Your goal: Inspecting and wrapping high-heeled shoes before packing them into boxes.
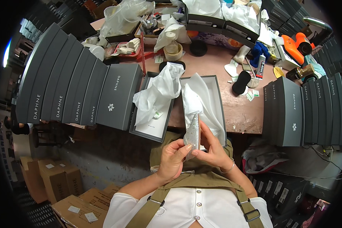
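Observation:
A silver glittery shoe (194, 131) is held upright on edge in front of my chest, its tan sole side facing right. My left hand (173, 157) grips it low on the left side, thumb on the glittery surface. My right hand (212, 150) closes round the right side, fingers along the sole. Just beyond, a grey shoebox (223, 123) lies uncovered with white tissue paper (205, 91) inside, some of it bunched directly behind the shoe. To its left rests another shallow grey box part (161, 133), holding crumpled tissue (157, 91) and a white card (150, 129).
Closed grey shoeboxes (119, 95) stand in a row at left; more shoeboxes (290, 114) stand at right. Across the table (243, 114) lie a black oval pad (241, 82), a glue tube (260, 66), an orange tool (292, 49) and a tape roll (173, 53). Cartons (60, 182) sit on the floor.

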`<state>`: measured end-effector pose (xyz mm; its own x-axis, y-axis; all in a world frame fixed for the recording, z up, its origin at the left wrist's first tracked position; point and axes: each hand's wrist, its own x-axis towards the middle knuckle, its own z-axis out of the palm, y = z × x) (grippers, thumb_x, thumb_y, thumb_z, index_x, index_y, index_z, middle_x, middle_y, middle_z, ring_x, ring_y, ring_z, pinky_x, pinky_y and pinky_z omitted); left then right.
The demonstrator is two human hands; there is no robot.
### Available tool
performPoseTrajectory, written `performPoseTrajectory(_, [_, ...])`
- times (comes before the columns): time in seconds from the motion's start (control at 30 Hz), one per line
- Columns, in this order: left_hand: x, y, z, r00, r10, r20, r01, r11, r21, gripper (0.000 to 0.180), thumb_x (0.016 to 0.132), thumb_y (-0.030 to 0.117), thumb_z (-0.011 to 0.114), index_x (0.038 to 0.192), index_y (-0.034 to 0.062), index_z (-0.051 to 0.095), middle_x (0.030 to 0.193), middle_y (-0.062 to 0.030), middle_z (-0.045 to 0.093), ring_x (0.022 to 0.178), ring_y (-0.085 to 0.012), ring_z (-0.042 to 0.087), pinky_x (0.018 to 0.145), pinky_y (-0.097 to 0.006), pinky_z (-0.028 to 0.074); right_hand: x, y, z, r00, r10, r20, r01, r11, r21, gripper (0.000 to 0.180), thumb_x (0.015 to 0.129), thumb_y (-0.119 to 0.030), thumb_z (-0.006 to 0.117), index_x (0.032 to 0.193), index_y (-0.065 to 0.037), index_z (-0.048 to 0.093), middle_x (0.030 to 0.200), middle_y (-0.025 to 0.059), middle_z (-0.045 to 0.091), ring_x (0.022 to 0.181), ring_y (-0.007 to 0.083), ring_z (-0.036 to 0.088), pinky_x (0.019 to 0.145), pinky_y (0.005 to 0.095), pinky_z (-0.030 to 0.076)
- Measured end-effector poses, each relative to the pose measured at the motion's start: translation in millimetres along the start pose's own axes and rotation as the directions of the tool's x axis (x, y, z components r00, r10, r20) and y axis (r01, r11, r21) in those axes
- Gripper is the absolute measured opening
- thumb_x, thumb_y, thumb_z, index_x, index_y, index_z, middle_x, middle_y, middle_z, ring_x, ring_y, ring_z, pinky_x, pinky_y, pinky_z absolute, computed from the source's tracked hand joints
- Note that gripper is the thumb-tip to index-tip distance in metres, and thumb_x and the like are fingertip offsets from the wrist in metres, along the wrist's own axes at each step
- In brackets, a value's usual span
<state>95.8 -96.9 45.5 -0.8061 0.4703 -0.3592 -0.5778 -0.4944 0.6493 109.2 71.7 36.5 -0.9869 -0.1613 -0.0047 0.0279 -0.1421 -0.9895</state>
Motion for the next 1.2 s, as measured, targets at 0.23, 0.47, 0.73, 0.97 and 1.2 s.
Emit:
performPoseTrajectory(0.23, [-0.6, 8.1, 5.9, 1.000, -0.013, -0.018, 0.012, 0.998, -0.058, 0.012, 0.091, 0.006, 0.057, 0.101, 0.0002, 0.061, 0.094, -0.0044, 0.064, 0.083, -0.0085, 0.060, 0.078, -0.025, 0.049, 4.0, 0.7, 1.0, 0.999, 0.033, 0.019, -0.034, 0.999, 0.041, 0.090, 0.079, -0.016, 0.071, 0.148, -0.006, 0.015, 0.134, 0.0171, 0.044, 0.117, 0.0242, 0.051, 0.097, 0.0372, 0.043])
performPoseTrajectory(0.47, [13.0, 48.8, 5.4, 0.953, -0.295, 0.066, 0.294, 0.955, 0.029, 0.018, 0.093, 0.019, 0.058, 0.102, 0.0028, 0.060, 0.093, -0.0048, 0.063, 0.085, -0.0116, 0.061, 0.081, -0.028, 0.050, 12.6, 2.8, 1.0, 0.990, 0.109, 0.089, -0.130, 0.948, 0.290, 0.081, 0.085, -0.016, 0.065, 0.147, -0.003, 0.015, 0.136, 0.0153, 0.041, 0.123, 0.0222, 0.045, 0.102, 0.0341, 0.037])
performPoseTrajectory(0.73, [2.6, -4.4, 4.2, 0.972, -0.231, -0.032, 0.213, 0.937, -0.278, 0.015, 0.094, 0.015, 0.056, 0.105, 0.0053, 0.060, 0.103, -0.0048, 0.063, 0.095, -0.0150, 0.059, 0.088, -0.032, 0.048, -18.7, 17.4, -4.6, 0.976, 0.007, -0.217, -0.038, 0.990, -0.139, 0.064, 0.084, -0.015, 0.066, 0.140, -0.004, 0.036, 0.123, 0.0132, 0.052, 0.111, 0.0215, 0.054, 0.092, 0.0321, 0.044])
performPoseTrajectory(0.97, [-4.9, -4.3, 10.2, 0.977, -0.210, -0.049, 0.190, 0.946, -0.262, 0.012, 0.094, 0.012, 0.055, 0.104, 0.0059, 0.059, 0.101, -0.0041, 0.063, 0.094, -0.0131, 0.060, 0.087, -0.030, 0.048, -13.0, -57.8, -6.7, 0.940, -0.337, 0.050, 0.259, 0.611, -0.748, 0.025, 0.072, 0.003, 0.069, 0.096, -0.001, 0.063, 0.083, 0.0100, 0.061, 0.067, 0.0195, 0.063, 0.060, 0.0280, 0.050])
performPoseTrajectory(1.2, [-8.0, -6.7, 11.3, 0.988, -0.151, -0.026, 0.138, 0.950, -0.278, 0.013, 0.094, 0.011, 0.054, 0.106, 0.0055, 0.059, 0.104, -0.0047, 0.062, 0.094, -0.0135, 0.059, 0.086, -0.030, 0.048, 0.6, -58.2, 1.7, 0.959, -0.276, 0.066, 0.212, 0.540, -0.814, 0.019, 0.073, 0.002, 0.069, 0.090, -0.002, 0.063, 0.081, 0.0091, 0.059, 0.064, 0.0228, 0.063, 0.057, 0.0312, 0.051])
